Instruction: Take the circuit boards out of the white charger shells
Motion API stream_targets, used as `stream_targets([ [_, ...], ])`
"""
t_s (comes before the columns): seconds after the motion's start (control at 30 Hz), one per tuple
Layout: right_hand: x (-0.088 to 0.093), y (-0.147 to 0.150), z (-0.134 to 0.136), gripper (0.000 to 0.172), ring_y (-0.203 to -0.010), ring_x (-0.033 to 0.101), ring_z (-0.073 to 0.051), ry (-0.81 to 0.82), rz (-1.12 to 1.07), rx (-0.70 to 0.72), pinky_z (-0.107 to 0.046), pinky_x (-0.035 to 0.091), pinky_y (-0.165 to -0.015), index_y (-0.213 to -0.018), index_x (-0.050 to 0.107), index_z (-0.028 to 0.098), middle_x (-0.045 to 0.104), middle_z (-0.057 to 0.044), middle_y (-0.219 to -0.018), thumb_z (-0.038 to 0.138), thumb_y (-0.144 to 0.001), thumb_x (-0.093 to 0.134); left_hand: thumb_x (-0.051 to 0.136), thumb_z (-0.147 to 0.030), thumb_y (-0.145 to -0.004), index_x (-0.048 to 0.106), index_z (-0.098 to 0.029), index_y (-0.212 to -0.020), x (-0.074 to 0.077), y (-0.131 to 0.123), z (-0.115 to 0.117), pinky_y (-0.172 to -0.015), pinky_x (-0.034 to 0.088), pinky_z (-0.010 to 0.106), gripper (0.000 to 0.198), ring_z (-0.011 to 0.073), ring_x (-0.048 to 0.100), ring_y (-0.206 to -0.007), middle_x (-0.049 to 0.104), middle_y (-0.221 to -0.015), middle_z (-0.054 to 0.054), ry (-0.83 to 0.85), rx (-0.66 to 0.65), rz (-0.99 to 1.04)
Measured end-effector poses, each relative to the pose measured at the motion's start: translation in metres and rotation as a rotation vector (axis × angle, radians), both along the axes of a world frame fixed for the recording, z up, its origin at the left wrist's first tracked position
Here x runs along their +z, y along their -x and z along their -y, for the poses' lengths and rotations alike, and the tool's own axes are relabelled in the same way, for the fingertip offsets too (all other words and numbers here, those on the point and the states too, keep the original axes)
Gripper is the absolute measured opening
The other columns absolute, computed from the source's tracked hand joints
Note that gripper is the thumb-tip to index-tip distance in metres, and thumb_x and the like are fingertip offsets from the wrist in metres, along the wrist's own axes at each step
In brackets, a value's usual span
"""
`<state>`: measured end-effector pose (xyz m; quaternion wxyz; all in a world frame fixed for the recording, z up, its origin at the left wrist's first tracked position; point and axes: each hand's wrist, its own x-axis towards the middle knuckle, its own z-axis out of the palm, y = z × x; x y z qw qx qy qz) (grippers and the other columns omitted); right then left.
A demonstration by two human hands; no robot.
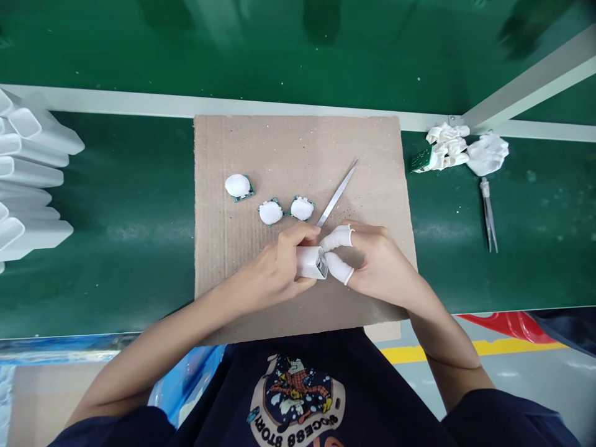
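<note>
My left hand (286, 264) is wrapped round a white rectangular tube (309, 262), its open end facing right with something metallic and green inside. White finger cots cover the thumb and index finger of my right hand (367, 257); their tips meet at the tube's open end, and whatever they pinch is too small to make out. Silver tweezers (338, 194) lie on the cardboard just beyond my hands. Green circuit boards with round white tops rest farther back: one at left (238, 186), one in the middle (270, 212) and one nearer the tweezers (302, 208).
A cardboard sheet (261, 143) covers the middle of the green table (130, 248). White tubes (32, 180) are stacked at left. At right are crumpled white finger cots (488, 153), a green board (421, 161) and dark tweezers (488, 217). A pale frame post (535, 77) slants at upper right.
</note>
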<state>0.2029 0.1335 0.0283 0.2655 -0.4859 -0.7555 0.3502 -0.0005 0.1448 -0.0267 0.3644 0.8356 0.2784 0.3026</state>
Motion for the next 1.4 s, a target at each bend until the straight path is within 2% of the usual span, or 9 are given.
stream_targets([
  [0.17, -0.008, 0.003, 0.001, 0.012, -0.074, 0.064, -0.017, -0.088, 0.065, -0.011, -0.028, 0.047, -0.068, -0.081, 0.065, 0.018, 0.068, -0.003, -0.078, 0.01, -0.081, 0.055, 0.062, -0.01, -0.083, 0.028, -0.016, -0.133, 0.0, -0.001, -0.002, -0.075, 0.056, 0.034, 0.061, 0.0196, 0.062, -0.094, 0.057, -0.111, 0.012, -0.08, 0.006, 0.026],
  [0.27, -0.011, 0.003, 0.002, 0.011, -0.072, 0.062, -0.018, -0.102, 0.098, -0.006, -0.029, 0.046, -0.066, -0.078, 0.063, 0.016, 0.066, -0.004, -0.075, 0.01, -0.08, 0.055, 0.06, -0.011, -0.085, 0.031, -0.014, -0.131, 0.002, -0.001, -0.002, -0.07, 0.055, 0.031, 0.054, 0.0173, 0.061, -0.086, 0.056, -0.107, 0.012, -0.142, 0.0, -0.001],
  [0.37, -0.013, 0.002, 0.003, 0.01, -0.07, 0.061, -0.018, -0.115, 0.123, 0.002, -0.029, 0.044, -0.064, -0.074, 0.061, 0.016, 0.064, -0.004, -0.071, 0.01, -0.08, 0.055, 0.059, -0.013, -0.087, 0.033, -0.016, -0.13, 0.001, -0.001, -0.001, -0.068, 0.056, 0.032, 0.05, 0.0172, 0.061, -0.083, 0.056, -0.105, 0.011, -0.134, -0.009, -0.031],
  [0.67, -0.013, 0.002, 0.002, 0.014, -0.067, 0.058, -0.015, -0.171, 0.103, 0.014, -0.027, 0.043, -0.061, -0.071, 0.059, 0.018, 0.062, -0.001, -0.068, 0.01, -0.081, 0.054, 0.061, -0.014, -0.087, 0.029, -0.019, -0.134, -0.002, 0.0, 0.0, -0.072, 0.057, 0.036, 0.057, 0.0187, 0.061, -0.088, 0.055, -0.109, 0.011, -0.111, -0.025, -0.018],
  [0.97, -0.009, 0.003, 0.001, 0.015, -0.066, 0.059, -0.014, -0.159, 0.043, -0.001, -0.025, 0.044, -0.06, -0.072, 0.062, 0.018, 0.063, -0.001, -0.069, 0.008, -0.081, 0.055, 0.062, -0.012, -0.085, 0.027, -0.019, -0.135, 0.002, 0.002, -0.003, -0.073, 0.057, 0.036, 0.061, 0.0201, 0.062, -0.091, 0.054, -0.11, 0.012, -0.145, -0.034, 0.009],
  [1.13, -0.006, 0.001, 0.0, 0.015, -0.064, 0.058, -0.013, -0.056, 0.017, -0.009, -0.025, 0.043, -0.06, -0.071, 0.063, 0.018, 0.062, 0.0, -0.069, 0.01, -0.082, 0.057, 0.061, -0.014, -0.087, 0.028, -0.02, -0.135, 0.002, 0.003, -0.002, -0.073, 0.058, 0.036, 0.058, 0.0199, 0.063, -0.09, 0.055, -0.112, 0.012, -0.111, -0.065, -0.02],
  [1.27, -0.005, -0.002, 0.0, 0.011, -0.07, 0.063, -0.014, 0.019, 0.009, 0.034, -0.026, 0.046, -0.066, -0.077, 0.066, 0.018, 0.067, -0.002, -0.077, 0.014, -0.085, 0.06, 0.059, -0.019, -0.089, 0.029, -0.021, -0.131, 0.003, 0.002, -0.003, -0.071, 0.057, 0.035, 0.052, 0.0191, 0.063, -0.086, 0.056, -0.108, 0.01, -0.089, -0.065, -0.025],
  [1.4, -0.009, -0.006, 0.0, 0.015, -0.071, 0.061, -0.016, -0.042, 0.089, 0.078, -0.027, 0.046, -0.065, -0.073, 0.063, 0.018, 0.064, -0.002, -0.073, 0.013, -0.086, 0.059, 0.053, -0.015, -0.09, 0.027, -0.018, -0.131, 0.008, -0.001, -0.005, -0.069, 0.058, 0.034, 0.048, 0.0197, 0.064, -0.085, 0.056, -0.106, 0.011, -0.169, -0.102, -0.023],
])
